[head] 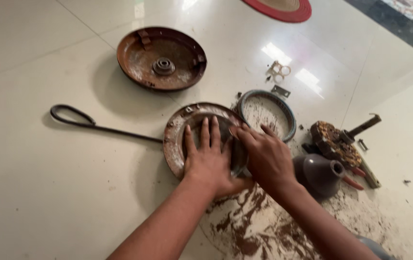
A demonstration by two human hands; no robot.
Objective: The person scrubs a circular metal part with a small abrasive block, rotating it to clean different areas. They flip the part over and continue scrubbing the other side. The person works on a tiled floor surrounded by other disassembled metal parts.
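Observation:
My left hand (208, 159) lies flat, fingers spread, on a grey disc seated in a rusty round housing (173, 139) on the tiled floor. My right hand (265, 155) grips the right rim of that grey disc (228, 126), fingers curled over its edge. A long black hooked rod (91, 123) sticks out of the housing to the left.
A second rusty bowl-shaped cover (161, 58) lies upside down farther away. A grey ring (269, 111), a small metal bracket (278, 71), a grey cone-shaped cap (320, 174), a wound stator (335, 142) and red-handled pliers (355, 179) lie to the right. Rust dust (254, 226) smears the floor near me.

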